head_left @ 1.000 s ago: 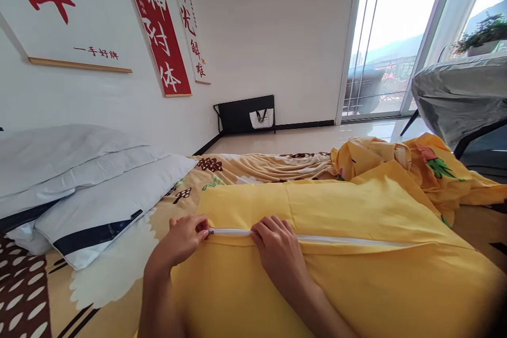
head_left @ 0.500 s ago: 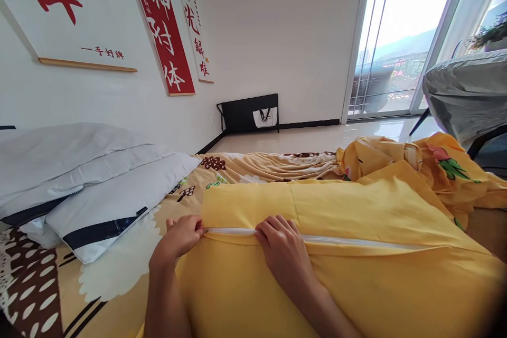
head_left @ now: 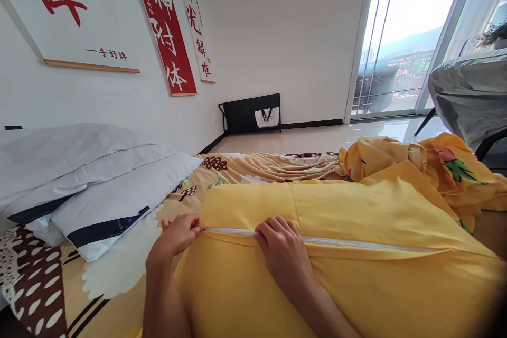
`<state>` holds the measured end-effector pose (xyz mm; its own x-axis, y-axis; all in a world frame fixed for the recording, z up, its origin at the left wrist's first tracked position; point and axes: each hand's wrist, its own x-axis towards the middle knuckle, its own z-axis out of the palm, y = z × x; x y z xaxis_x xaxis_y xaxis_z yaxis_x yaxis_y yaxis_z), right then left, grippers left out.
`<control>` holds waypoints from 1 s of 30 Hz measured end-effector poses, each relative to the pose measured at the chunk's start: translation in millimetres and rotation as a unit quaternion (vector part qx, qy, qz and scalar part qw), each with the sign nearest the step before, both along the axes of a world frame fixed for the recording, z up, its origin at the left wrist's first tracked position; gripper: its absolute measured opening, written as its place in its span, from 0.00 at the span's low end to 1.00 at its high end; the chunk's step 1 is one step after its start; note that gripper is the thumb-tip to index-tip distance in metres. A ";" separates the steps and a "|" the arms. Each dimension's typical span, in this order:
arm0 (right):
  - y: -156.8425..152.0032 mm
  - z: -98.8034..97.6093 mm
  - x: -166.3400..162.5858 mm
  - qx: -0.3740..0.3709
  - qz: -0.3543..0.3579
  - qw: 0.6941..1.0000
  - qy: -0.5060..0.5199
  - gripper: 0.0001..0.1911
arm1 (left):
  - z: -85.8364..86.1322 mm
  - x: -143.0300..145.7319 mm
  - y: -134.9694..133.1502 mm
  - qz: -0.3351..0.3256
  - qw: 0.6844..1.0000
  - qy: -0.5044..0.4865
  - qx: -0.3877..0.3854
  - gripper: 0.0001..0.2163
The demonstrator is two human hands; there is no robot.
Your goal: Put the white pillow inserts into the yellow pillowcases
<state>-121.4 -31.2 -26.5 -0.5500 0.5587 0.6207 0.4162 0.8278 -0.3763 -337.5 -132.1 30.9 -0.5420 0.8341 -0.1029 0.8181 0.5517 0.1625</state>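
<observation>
A stuffed yellow fabric cover [head_left: 237, 285] lies in front of me with a long white zipper [head_left: 356, 243] running across its top. At the zipper's left end, my left hand [head_left: 174, 237] is closed, its thumb and fingertips pinching the zipper end; a pull tab there is too small to make out. Farther right along the same zipper, my right hand [head_left: 285, 248] rests on the cover with curled fingers gripping the zipper edge. Its fingertips are partly hidden from view. Right of this hand the zipper stretches toward a fold in the cloth.
Several white pillows [head_left: 114, 195] with dark bands are piled at the left on a patterned bedsheet [head_left: 114, 269]. Crumpled yellow-orange bedding [head_left: 396, 158] lies at the back right. Beyond the bed stand a black panel [head_left: 245, 113] and a plastic-covered chair [head_left: 467, 90].
My left hand has shifted slightly left along with the zipper end. My right hand stays nearly in place on the zipper. The view has turned a little.
</observation>
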 end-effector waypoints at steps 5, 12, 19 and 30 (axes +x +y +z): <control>1.1 15.5 12.0 -0.023 0.027 0.999 -0.035 0.10 | 8.5 4.3 -5.5 -0.005 0.998 0.008 0.066 0.07; 6.8 35.5 44.8 -0.057 0.024 0.987 -0.150 0.04 | 15.1 17.1 -10.4 -0.164 0.975 -0.097 0.115 0.09; 9.9 33.1 48.7 -0.020 0.007 0.986 -0.163 0.12 | 9.8 17.1 3.0 -0.209 0.961 -0.156 0.091 0.06; 24.4 30.6 45.6 -0.038 -0.106 0.981 -0.159 0.10 | -2.3 -5.8 8.5 -0.204 0.958 -0.168 0.106 0.12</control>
